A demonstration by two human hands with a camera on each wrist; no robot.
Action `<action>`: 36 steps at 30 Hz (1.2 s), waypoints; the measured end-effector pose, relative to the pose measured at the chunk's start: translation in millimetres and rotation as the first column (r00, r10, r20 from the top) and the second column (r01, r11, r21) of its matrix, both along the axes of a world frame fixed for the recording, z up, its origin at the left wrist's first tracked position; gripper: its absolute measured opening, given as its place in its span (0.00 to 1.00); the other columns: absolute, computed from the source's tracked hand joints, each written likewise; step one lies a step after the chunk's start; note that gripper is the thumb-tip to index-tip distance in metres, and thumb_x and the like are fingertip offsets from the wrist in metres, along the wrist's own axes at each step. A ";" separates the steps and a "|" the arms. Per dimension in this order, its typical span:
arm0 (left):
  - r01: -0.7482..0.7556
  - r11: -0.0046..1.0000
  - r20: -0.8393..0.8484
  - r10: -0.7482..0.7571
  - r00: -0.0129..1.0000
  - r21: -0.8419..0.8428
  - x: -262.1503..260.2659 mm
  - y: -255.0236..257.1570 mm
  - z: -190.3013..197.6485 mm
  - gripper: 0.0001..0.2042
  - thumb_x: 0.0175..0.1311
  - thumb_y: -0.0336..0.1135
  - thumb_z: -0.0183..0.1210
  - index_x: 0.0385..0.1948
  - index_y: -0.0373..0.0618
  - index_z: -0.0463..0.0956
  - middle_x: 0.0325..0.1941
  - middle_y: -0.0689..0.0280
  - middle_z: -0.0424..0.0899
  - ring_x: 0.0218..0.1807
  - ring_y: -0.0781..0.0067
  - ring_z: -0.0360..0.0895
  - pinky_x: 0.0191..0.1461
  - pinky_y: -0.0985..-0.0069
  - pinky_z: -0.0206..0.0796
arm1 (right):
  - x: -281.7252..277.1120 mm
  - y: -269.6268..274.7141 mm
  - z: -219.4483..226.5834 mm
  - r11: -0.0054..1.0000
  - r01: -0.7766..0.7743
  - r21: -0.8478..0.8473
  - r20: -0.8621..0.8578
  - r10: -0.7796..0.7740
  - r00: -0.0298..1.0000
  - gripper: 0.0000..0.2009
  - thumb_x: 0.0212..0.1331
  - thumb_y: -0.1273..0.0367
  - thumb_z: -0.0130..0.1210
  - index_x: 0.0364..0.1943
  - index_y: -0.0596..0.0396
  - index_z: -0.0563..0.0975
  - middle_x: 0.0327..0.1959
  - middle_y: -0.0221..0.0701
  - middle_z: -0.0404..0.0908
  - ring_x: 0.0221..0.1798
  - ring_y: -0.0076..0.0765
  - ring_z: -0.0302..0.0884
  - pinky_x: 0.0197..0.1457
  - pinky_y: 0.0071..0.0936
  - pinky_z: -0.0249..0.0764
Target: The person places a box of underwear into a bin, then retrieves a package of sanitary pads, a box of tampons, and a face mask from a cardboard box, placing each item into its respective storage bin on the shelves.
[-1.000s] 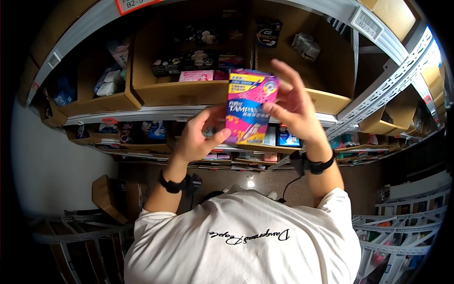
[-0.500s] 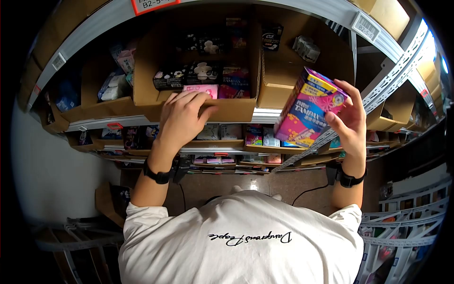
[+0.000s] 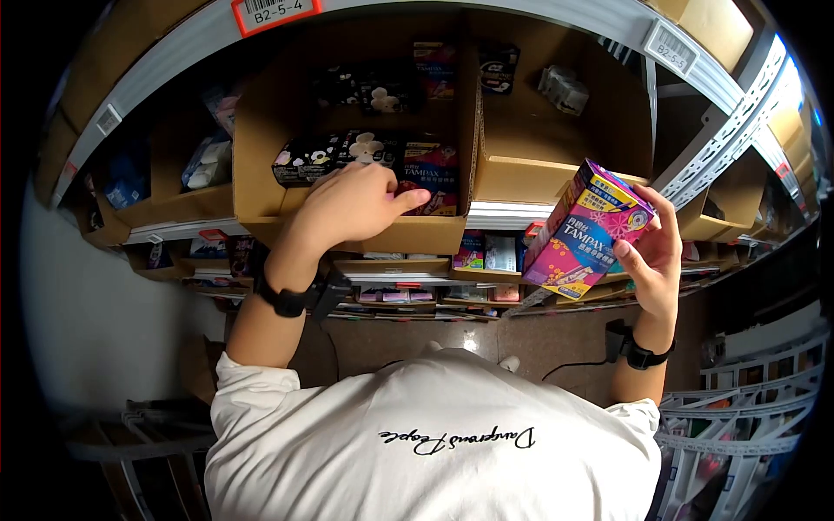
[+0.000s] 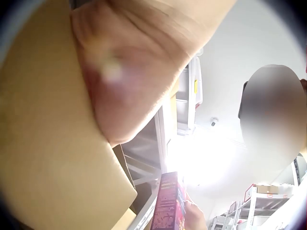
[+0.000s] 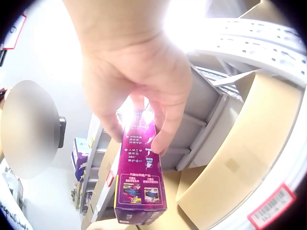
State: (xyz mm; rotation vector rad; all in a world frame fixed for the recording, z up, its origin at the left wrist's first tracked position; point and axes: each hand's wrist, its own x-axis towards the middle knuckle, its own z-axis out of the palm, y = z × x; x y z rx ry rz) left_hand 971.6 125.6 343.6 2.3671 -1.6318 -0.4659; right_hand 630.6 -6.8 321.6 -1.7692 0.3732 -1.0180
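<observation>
My right hand (image 3: 656,260) holds a purple and pink Tampax tampon box (image 3: 586,230) up in front of the shelf, tilted, with the thumb on its printed front. In the right wrist view, thumb and fingers grip the box (image 5: 140,177) by its sides. The left hand (image 3: 358,200) reaches over the front wall of a cardboard bin (image 3: 408,236), its thumb pointing right across another Tampax box (image 3: 430,169). Its fingertips are hidden inside the bin, and I cannot tell whether they hold something. Black flower-print packs (image 3: 304,159) lie just beyond this hand.
Right of this bin stands another cardboard bin (image 3: 556,174), with a clear-wrapped pack (image 3: 563,89) and a dark pack (image 3: 498,69) in it. A metal shelf beam (image 3: 573,30) crosses above. Lower shelves hold more boxed goods. A perforated upright (image 3: 730,122) rises at right.
The Tampax box left the space between both hands and moved right in the right hand. The left hand let go of it and reached into the bin; the pink pack there is now out of sight.
</observation>
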 end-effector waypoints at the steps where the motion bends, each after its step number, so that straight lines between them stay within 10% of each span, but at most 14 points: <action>1: 0.003 0.993 0.057 -0.009 0.998 0.119 -2.3 -10.1 4.5 0.32 0.63 0.63 0.56 0.27 0.33 0.83 0.26 0.49 0.84 0.32 0.51 0.85 0.41 0.60 0.75 | -0.3 0.7 -1.7 1.000 -0.005 0.018 0.015 0.005 1.000 0.32 0.59 0.72 0.66 0.65 0.60 0.64 0.59 0.43 0.75 0.60 0.34 0.77 0.62 0.32 0.76; 6: -0.004 0.984 0.199 -0.032 0.979 0.178 -6.7 -33.4 3.3 0.30 0.62 0.61 0.58 0.29 0.32 0.84 0.30 0.48 0.86 0.36 0.47 0.85 0.45 0.59 0.77 | -5.0 -0.6 -13.4 0.999 -0.021 0.049 0.049 0.019 0.999 0.32 0.59 0.72 0.66 0.66 0.60 0.62 0.57 0.42 0.76 0.58 0.33 0.77 0.61 0.30 0.75; 9: 0.064 0.995 0.294 -0.038 0.955 -0.080 -1.0 -31.6 -14.9 0.28 0.60 0.56 0.62 0.21 0.31 0.82 0.20 0.46 0.80 0.26 0.48 0.81 0.35 0.59 0.73 | -9.6 -1.0 -18.7 0.998 -0.024 0.058 0.098 0.018 0.995 0.33 0.59 0.72 0.66 0.66 0.60 0.62 0.56 0.42 0.76 0.58 0.32 0.77 0.60 0.29 0.75; 19: -0.091 0.984 -0.052 0.084 0.995 -0.154 -2.4 -15.4 -19.2 0.18 0.66 0.47 0.61 0.37 0.37 0.81 0.22 0.55 0.82 0.23 0.66 0.78 0.33 0.71 0.69 | -5.2 -21.2 -33.2 0.992 -0.009 0.128 0.154 -0.011 0.988 0.33 0.58 0.73 0.66 0.67 0.58 0.63 0.56 0.41 0.76 0.57 0.31 0.77 0.59 0.29 0.76; 25: 0.017 0.984 -0.479 -0.102 0.872 -0.179 -5.8 -12.3 -13.2 0.19 0.69 0.43 0.61 0.54 0.42 0.71 0.26 0.70 0.81 0.25 0.86 0.68 0.28 0.81 0.61 | 9.8 -27.9 -35.7 0.993 -0.058 0.104 0.172 0.039 0.984 0.34 0.57 0.74 0.66 0.67 0.58 0.63 0.56 0.40 0.76 0.58 0.31 0.76 0.60 0.29 0.74; 36: -0.077 0.953 -0.113 0.045 0.993 -0.291 -18.6 -26.2 -19.5 0.25 0.53 0.50 0.70 0.38 0.37 0.73 0.24 0.58 0.82 0.26 0.66 0.77 0.32 0.68 0.68 | 14.0 -26.6 -33.0 0.986 -0.112 0.125 0.177 0.089 0.980 0.35 0.57 0.74 0.66 0.68 0.58 0.62 0.56 0.39 0.76 0.58 0.30 0.76 0.61 0.28 0.74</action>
